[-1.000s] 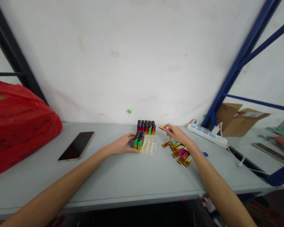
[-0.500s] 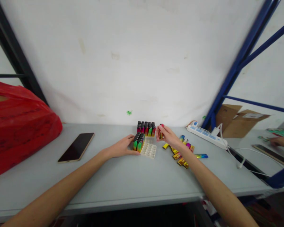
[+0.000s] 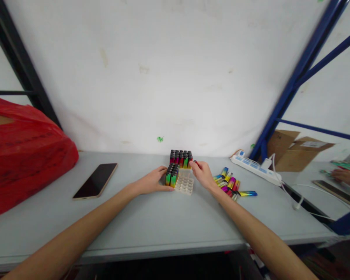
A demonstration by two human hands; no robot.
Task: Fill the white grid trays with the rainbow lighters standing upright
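Whitish wall (image 3: 175, 85) w/ scuffs & a small green mark (image 3: 160, 139) backs a grey desk (image 3: 140, 221), dark post (image 3: 29, 74) on L, blue frame (image 3: 282, 105) on R.

Mid-desk: pale tray (image 3: 184, 186), near block of lighters (image 3: 171, 179) upright in its L part, round slots showing in its R part. Just beyond, far block of lighters (image 3: 181, 159), also upright, dark tops up, bodies red, magenta, green etc.

L hand (image 3: 153, 181) at L side of near block: thumb & fingers apart, thumb on near side by tray edge, fingers on far-L side; can't tell if it's pressing. R hand (image 3: 202, 174) just R of far block, fingertips together, clamped on a lighter (image 3: 195, 161); only a small dark/red bit shows, rest hidden.

Loose lighters (image 3: 231, 182), multicol. & shiny, lie in a pile R of R hand, partly behind the forearm; a blue/yellow one sticks out R.

Far L: red bag (image 3: 32, 159); phone (image 3: 95, 181), screen up, btwn bag & L hand. R side: white power strip (image 3: 255, 168) w/ cable, cardboard box (image 3: 294, 155) past the frame. Far R edge: another person's hand (image 3: 348, 177) near some green stuff, too small to ID.
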